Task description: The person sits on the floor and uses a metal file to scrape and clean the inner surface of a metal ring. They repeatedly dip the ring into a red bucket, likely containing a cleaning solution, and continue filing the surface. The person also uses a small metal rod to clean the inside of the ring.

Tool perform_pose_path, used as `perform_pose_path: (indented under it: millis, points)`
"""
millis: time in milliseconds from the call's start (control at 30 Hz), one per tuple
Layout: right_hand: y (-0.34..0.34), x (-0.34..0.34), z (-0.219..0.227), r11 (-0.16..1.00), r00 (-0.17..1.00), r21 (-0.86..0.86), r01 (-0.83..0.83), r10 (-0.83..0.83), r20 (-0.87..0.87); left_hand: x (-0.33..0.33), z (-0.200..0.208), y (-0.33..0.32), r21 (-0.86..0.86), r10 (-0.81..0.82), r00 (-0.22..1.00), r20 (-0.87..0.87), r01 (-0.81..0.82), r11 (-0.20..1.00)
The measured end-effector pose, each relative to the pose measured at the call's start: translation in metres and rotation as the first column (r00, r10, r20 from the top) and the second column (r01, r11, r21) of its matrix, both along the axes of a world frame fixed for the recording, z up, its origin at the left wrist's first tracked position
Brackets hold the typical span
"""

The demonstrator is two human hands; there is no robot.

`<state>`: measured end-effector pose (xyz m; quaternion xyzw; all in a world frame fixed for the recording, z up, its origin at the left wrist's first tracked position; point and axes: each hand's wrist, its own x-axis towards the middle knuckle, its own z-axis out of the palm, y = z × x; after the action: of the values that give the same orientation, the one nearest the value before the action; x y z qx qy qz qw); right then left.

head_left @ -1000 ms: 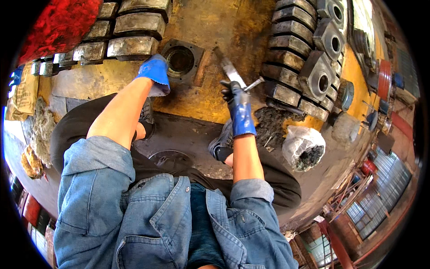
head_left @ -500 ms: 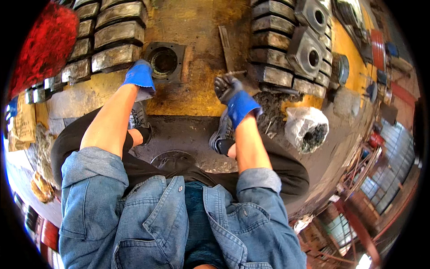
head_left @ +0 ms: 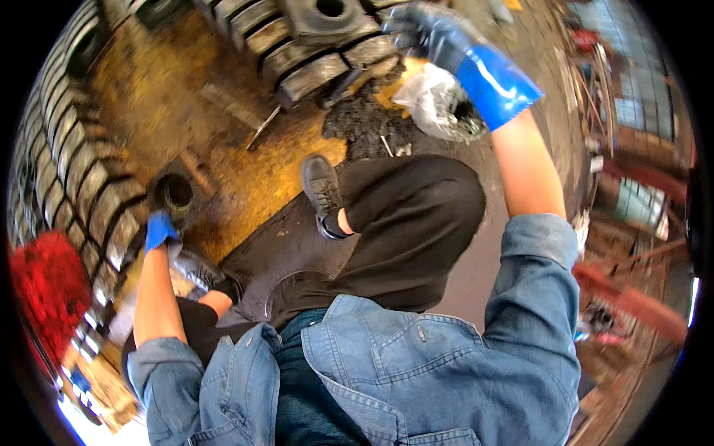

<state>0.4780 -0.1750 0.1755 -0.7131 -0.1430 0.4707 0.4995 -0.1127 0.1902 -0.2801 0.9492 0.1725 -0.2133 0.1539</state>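
My left hand (head_left: 161,232), in a blue-cuffed glove, is beside a square dark metal plate (head_left: 195,209) with a round hole; the cuff hides its fingers. My right hand (head_left: 440,43), in a similar dark glove with a blue cuff, is raised at the upper right above a clear plastic bag (head_left: 425,100) with dark stuff inside. Motion smears its fingers, so I cannot make out whether it holds anything. A thin metal rod (head_left: 264,128) lies on the yellow, grimy work surface (head_left: 245,160), by the end of a flat metal bar (head_left: 232,104).
Rows of metal blocks (head_left: 104,193) stand at the left, with more blocks (head_left: 309,78) at the top. A block with a round hole (head_left: 316,22) rests on those. Dark sludge (head_left: 368,123) spreads near the bag. A bright red object (head_left: 48,279) is at the far left.
My view has swung to the right. My right hand has moved away from the rod, up and right toward the bag. My left hand stays by the square plate.
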Motion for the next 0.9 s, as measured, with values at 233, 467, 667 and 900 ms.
perform_pose_path:
  millis: [233, 467, 667, 900]
  points:
    - [-0.281, -0.062, -0.211, 0.889, 0.945, -0.411, 0.201, -0.287, -0.158, 0.029, 0.032, -0.024, -0.125, 0.104, 0.993, -0.054, -0.110, 0.986]
    - [-0.373, -0.165, -0.310, 0.430, 0.875, -0.763, 0.483, -0.259, 0.408, 0.026, 0.035, -0.037, -0.210, 0.304, 0.909, -0.284, -0.368, 0.906]
    - [-0.285, -0.149, -0.295, 0.332, 0.994, -0.937, 0.107, -0.028, 0.104, -0.008, 0.029, -0.004, -0.020, 0.084, 0.973, -0.215, -0.091, 0.996]
    - [-0.293, -0.182, -0.324, 0.599, 0.701, -0.563, 0.569, -0.711, -0.048, 0.054, 0.126, -0.065, 0.035, 0.105, 0.944, -0.312, -0.099, 0.994]
